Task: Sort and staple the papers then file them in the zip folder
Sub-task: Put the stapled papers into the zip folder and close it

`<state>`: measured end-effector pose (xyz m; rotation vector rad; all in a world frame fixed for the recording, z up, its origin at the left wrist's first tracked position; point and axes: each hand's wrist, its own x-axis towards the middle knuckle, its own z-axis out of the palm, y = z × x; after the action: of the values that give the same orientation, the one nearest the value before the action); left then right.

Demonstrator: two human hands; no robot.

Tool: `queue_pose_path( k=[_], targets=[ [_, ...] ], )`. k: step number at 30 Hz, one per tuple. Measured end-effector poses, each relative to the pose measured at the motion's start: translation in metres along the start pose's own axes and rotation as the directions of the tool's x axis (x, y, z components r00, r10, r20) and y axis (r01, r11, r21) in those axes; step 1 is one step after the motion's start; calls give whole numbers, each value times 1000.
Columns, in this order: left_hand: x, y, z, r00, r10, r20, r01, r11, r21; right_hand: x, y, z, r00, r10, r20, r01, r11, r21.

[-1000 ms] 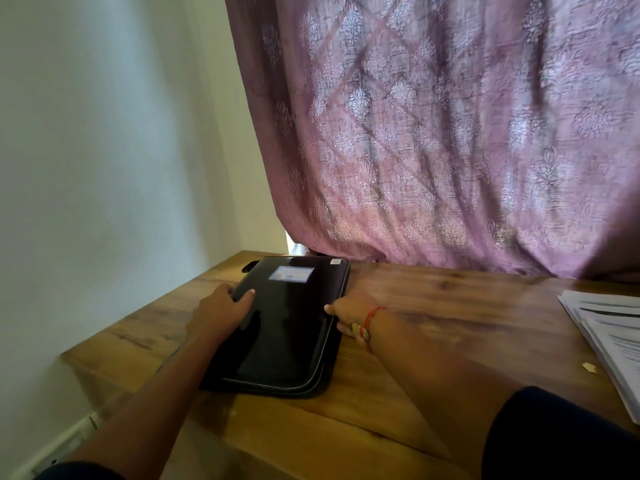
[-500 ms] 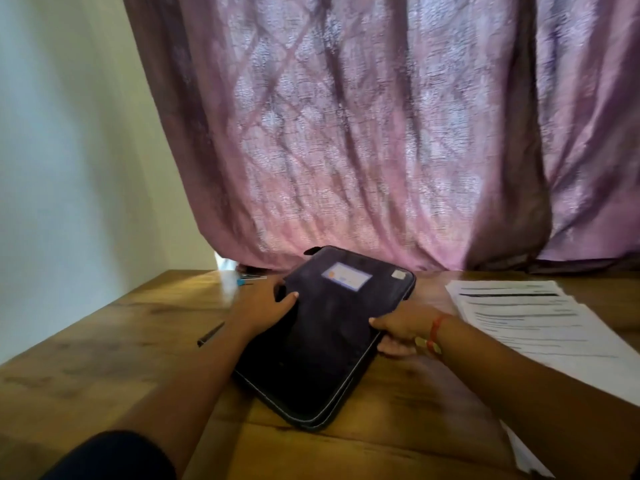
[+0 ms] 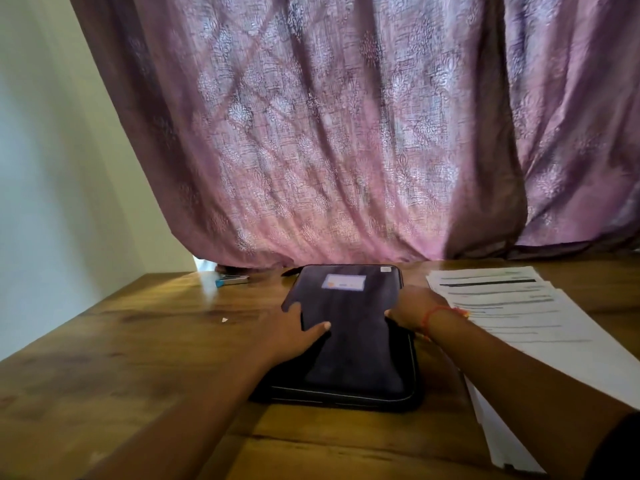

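Observation:
A black zip folder [image 3: 349,344] with a pale label near its far end lies flat on the wooden table [image 3: 145,368], straight in front of me. My left hand [image 3: 289,332] grips its left edge, thumb lying on top. My right hand [image 3: 417,308], a red thread at the wrist, grips the right edge; its fingers are hidden under the side. A stack of printed white papers [image 3: 519,306] lies just right of the folder, partly under my right forearm. A small stapler [image 3: 230,280] with a blue end sits at the back left.
A mauve patterned curtain [image 3: 346,133] hangs down to the table's far edge. A pale wall [image 3: 52,168] closes the left side. A dark pen [image 3: 292,271] lies behind the folder, and a small scrap of paper [image 3: 224,319] lies left of it.
The folder has been carried from the table's left corner to the middle and turned square to me, both hands still on its edges. The view swung right, bringing the papers alongside.

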<state>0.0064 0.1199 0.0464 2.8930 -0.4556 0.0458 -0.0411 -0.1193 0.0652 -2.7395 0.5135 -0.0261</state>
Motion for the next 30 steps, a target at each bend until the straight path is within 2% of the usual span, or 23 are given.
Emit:
queue_pose_path(
  k=[5, 11, 13, 16, 18, 20, 22, 24, 25, 28, 30],
  targets=[
    [-20, 16, 3, 997, -47, 58, 48, 999, -10, -2, 6, 2, 996, 41, -79, -40, 999, 23],
    [-31, 30, 2, 990, -88, 111, 89, 996, 0, -3, 13, 3, 994, 53, -95, -48, 998, 47],
    [-30, 29, 3, 990, -76, 117, 75, 997, 12, -1, 17, 1, 996, 41, -83, -33, 994, 106],
    [-31, 31, 4, 997, 7, 74, -8, 1000, 21, 1, 23, -6, 998, 36, -54, -16, 946, 324],
    [-36, 36, 1, 992, 121, 19, -121, 993, -13, 0, 26, -11, 998, 54, -39, -29, 881, 473],
    [-45, 44, -2, 955, 293, -53, -296, 951, -85, -2, 26, -14, 997, 68, -20, -41, 779, 625],
    [-52, 50, -4, 899, 431, -83, -438, 884, -161, -3, 25, -14, 996, 76, -36, -29, 708, 706],
    [-57, 54, -5, 854, 516, -70, -521, 844, -127, -2, 25, -14, 996, 82, -44, -22, 668, 744],
    [-58, 56, -5, 838, 544, -50, -546, 833, -92, -1, 26, -14, 995, 85, -44, -26, 684, 729],
    [-61, 58, -4, 802, 596, 25, -596, 803, -22, 3, 29, -12, 996, 81, -45, -45, 846, 531],
    [-63, 57, 0, 784, 618, 58, -619, 785, -3, 4, 29, -9, 996, 82, -41, -56, 898, 436]
  ],
)
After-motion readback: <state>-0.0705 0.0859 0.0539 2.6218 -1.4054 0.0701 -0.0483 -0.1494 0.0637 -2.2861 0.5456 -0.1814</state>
